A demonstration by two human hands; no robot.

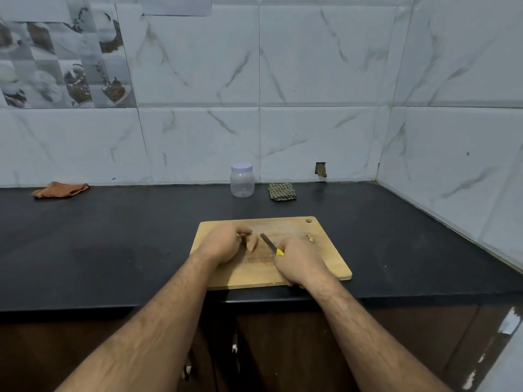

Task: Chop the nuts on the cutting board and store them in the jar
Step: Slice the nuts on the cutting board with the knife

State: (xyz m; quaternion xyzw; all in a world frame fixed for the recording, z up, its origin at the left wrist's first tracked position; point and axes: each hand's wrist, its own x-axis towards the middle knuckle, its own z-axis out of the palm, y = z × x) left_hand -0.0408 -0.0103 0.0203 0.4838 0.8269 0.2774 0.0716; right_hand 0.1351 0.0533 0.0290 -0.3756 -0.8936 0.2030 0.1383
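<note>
A wooden cutting board lies on the black counter near its front edge. My left hand rests on the board with curled fingers and holds a nut at its fingertips. My right hand grips a knife by its yellow handle, the dark blade pointing up-left toward the nut. A few more nuts lie near the board's far right corner. Fine crumbs dust the board's middle. The clear plastic jar with a white lid on it stands at the back by the wall.
A folded green checked cloth lies right of the jar. An orange cloth sits at the back left. Tiled walls close the back and right side. The counter's front edge runs just below the board, with cabinet doors underneath.
</note>
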